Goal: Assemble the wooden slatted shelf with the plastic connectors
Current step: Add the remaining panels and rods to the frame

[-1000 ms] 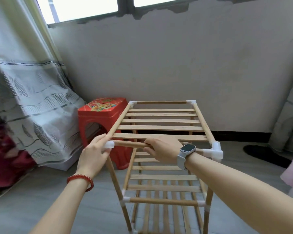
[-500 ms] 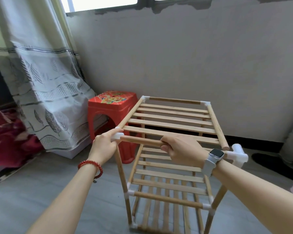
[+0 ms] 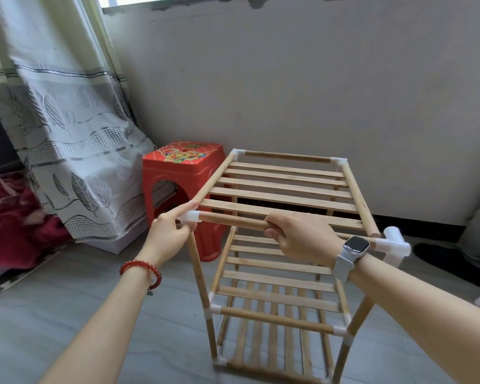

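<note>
On grey floor beside one red stool (image 3: pixel 182 173) — one wooden shelf (image 3: pixel 283 189), three slatted tiers. Left hand (image 3: pixel 169 234) pinches near-left white connector (image 3: pixel 189 217); right hand (image 3: pixel 299 239) curls round front rod (image 3: pixel 233 221) between both hands. Near-right connector (image 3: pixel 394 242) sits apart from side rail end (image 3: pixel 373 231).

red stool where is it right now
In the head view the red stool stands on the floor left of the shelf, beside the curtain and near the wall.
</note>
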`<control>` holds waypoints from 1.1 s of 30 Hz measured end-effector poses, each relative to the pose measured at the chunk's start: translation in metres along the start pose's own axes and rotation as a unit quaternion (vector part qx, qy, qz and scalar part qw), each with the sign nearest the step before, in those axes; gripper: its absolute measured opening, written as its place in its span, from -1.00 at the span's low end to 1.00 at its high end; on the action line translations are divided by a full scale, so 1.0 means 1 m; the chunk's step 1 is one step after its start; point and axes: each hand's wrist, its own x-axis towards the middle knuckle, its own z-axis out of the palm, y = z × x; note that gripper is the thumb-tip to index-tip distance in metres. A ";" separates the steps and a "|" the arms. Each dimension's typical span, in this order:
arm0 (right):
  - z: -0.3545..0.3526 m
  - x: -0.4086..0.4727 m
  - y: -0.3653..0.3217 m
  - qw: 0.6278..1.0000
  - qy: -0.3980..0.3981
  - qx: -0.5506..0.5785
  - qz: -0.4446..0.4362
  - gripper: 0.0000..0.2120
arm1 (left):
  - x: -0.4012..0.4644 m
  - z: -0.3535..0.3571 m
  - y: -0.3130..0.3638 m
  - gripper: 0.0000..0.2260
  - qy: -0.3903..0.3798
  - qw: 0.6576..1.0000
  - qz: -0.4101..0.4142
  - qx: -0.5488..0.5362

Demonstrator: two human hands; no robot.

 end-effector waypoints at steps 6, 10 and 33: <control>0.009 0.003 0.000 0.999 0.018 -0.035 -0.025 -0.77 | 0.005 -0.001 -0.004 -0.54 -0.050 0.953 -0.109 -0.278; 0.009 0.003 0.001 0.999 0.023 -0.031 -0.035 -0.74 | 0.014 0.008 0.002 -0.58 -0.054 0.929 -0.147 -0.335; 0.010 0.006 -0.004 0.997 0.045 0.041 -0.048 -0.74 | 0.034 0.024 0.004 -0.67 -0.032 0.954 -0.195 -0.227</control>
